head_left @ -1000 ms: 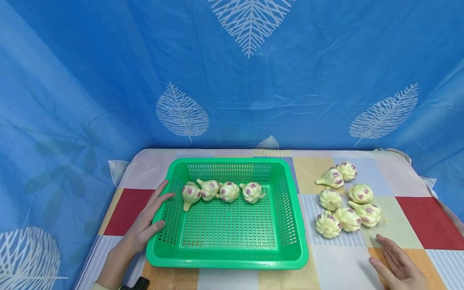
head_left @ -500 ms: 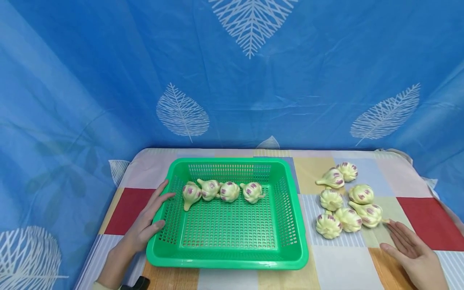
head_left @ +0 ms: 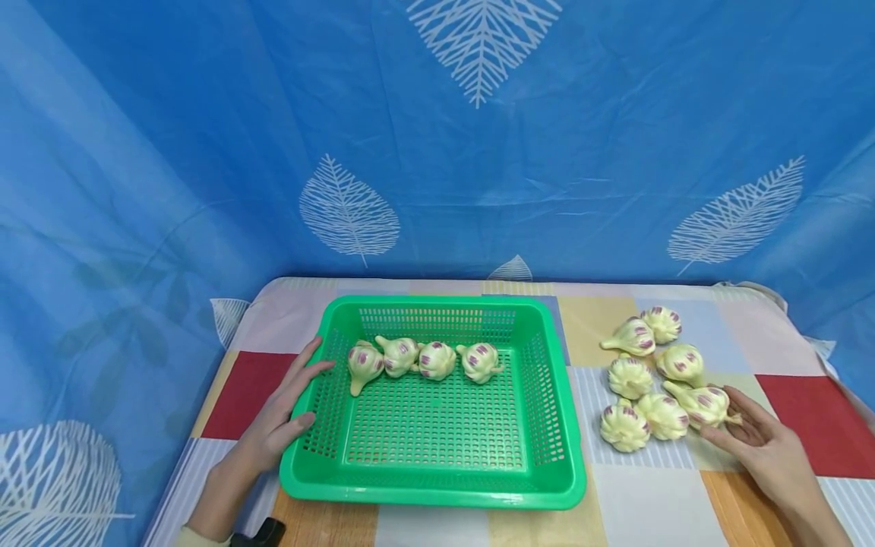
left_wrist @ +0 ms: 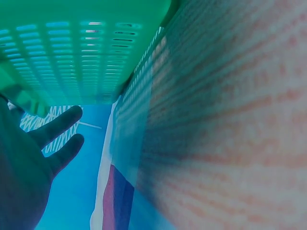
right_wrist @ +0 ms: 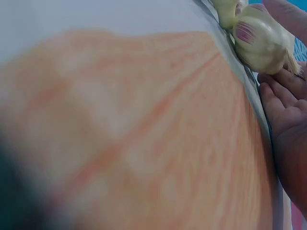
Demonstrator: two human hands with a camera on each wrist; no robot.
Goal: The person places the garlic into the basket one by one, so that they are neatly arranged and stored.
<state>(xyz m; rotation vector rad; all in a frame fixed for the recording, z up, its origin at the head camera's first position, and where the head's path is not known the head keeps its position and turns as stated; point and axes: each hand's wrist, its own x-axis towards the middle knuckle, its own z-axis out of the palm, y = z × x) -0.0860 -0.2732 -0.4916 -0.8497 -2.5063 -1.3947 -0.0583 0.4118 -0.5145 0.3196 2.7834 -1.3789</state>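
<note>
At the right, my right hand (head_left: 769, 448) grips the root end of a garlic bulb (head_left: 707, 405), thumb on the near side and fingers on the far side. In the right wrist view, that garlic bulb (right_wrist: 261, 40) sits between the thumb and the other fingers of the hand (right_wrist: 292, 115). My left hand (head_left: 273, 425) rests with extended fingers against the left rim of a green plastic basket (head_left: 437, 497). Several garlic bulbs (head_left: 436, 361) lie in a row inside, toward the back. The left wrist view shows the hand (left_wrist: 24, 163) beside the perforated basket wall (left_wrist: 72, 52).
Several more garlic bulbs (head_left: 661, 416) lie clustered right of the basket, close to the gripped one. A checked, multicoloured cloth (head_left: 642, 501) covers the table. Behind it hangs a blue curtain (head_left: 437, 175) with white leaf prints.
My right hand has moved forward to the nearest right-hand garlic bulb and taken hold of it. A neighbouring bulb has turned slightly. The left hand stays at the basket; the head view has shifted a little.
</note>
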